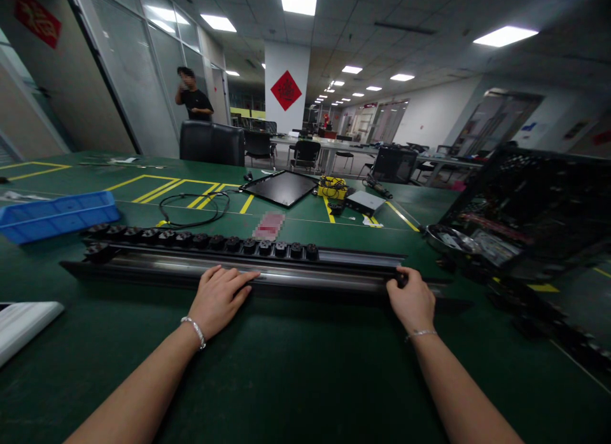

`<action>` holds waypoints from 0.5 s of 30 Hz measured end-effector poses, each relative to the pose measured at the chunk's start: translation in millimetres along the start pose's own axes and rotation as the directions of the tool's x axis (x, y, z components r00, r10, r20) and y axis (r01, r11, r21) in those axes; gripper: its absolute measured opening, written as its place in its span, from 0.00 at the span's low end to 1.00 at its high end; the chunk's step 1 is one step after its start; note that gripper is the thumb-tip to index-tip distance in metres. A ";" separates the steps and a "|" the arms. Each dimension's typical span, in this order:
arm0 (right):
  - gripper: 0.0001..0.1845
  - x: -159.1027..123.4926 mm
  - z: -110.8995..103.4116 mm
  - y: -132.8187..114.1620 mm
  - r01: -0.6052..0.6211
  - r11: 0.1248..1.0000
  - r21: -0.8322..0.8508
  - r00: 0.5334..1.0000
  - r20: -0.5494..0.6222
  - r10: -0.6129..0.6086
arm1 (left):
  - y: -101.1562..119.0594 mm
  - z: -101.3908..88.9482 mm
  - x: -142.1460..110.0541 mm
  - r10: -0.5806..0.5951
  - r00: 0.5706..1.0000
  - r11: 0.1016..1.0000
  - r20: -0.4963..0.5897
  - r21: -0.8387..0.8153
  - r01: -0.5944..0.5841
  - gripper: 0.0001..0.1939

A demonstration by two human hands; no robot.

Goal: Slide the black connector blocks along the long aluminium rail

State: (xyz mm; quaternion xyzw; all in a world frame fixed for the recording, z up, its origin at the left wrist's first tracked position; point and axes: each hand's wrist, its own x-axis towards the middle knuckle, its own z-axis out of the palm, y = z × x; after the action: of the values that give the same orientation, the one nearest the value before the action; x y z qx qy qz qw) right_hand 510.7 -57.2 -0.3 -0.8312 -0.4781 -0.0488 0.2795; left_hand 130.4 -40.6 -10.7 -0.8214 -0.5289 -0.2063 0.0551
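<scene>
A long black metal channel [305, 280] lies across the green table in front of me, with its hollow, shiny inside facing up. Along its far edge runs a black strip with a row of black socket modules [232, 243], filling the left and middle part; the strip's right part is bare of modules. My left hand [217, 302] rests on the channel's near edge, fingers stretched out and apart. Near the channel's right end, my right hand [413, 298] pinches a small black piece [402, 280], which the fingers partly cover.
A blue bin [60, 216] stands at the left, above a white object [28, 326]. Farther back lie a coiled black cable [193, 208], a dark flat panel [285, 187], a yellow block [333, 187] and a grey box [364, 203]. A dark open chassis [539, 208] stands right. One person [195, 102] stands behind.
</scene>
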 end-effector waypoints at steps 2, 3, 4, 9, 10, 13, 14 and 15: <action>0.22 0.1 -0.5 -0.1 -0.005 1.000 -0.002 1.000 0.009 0.005 | -0.6 0.7 -0.2 0.001 1.000 1.000 0.001 -0.002 -0.001 0.16; 0.22 0.0 -0.8 -0.2 -0.007 1.000 -0.003 1.000 0.013 0.007 | -1.0 1.2 -0.3 -0.001 1.000 1.000 0.001 -0.004 0.001 0.16; 0.22 0.0 -1.0 -0.3 -0.009 1.000 -0.004 1.000 0.017 0.009 | -1.4 1.5 -0.4 -0.005 1.000 1.000 0.001 -0.006 0.005 0.16; 0.22 -0.7 -2.0 -0.9 -0.001 1.000 -0.004 1.000 0.023 0.001 | -1.0 0.7 -0.4 -0.010 1.000 1.000 0.002 -0.012 0.010 0.16; 0.22 -0.7 -2.2 -0.9 -0.002 1.000 -0.005 1.000 0.023 0.002 | -0.7 0.2 -0.3 -0.010 1.000 1.000 0.002 -0.013 0.010 0.16; 0.22 -0.7 -2.7 -1.1 -0.005 1.000 -0.006 1.000 0.022 0.005 | -0.3 -0.5 -0.1 -0.009 1.000 1.000 0.008 -0.018 0.009 0.16; 0.22 -0.7 -2.8 -1.1 -0.003 1.000 -0.004 1.000 0.020 0.003 | -0.4 -0.4 -0.1 -0.008 1.000 1.000 0.011 -0.019 0.008 0.16; 0.22 -0.7 -3.0 -1.1 -0.002 1.000 -0.001 1.000 0.019 0.002 | -0.7 -0.2 -0.1 -0.007 1.000 1.000 0.013 -0.019 0.007 0.16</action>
State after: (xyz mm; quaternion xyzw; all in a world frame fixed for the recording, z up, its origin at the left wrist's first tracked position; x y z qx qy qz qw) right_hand 509.9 -58.8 2.5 -0.8323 -0.4800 -0.0410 0.2743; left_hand 129.7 -40.5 -10.7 -0.8213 -0.5302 -0.2064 0.0431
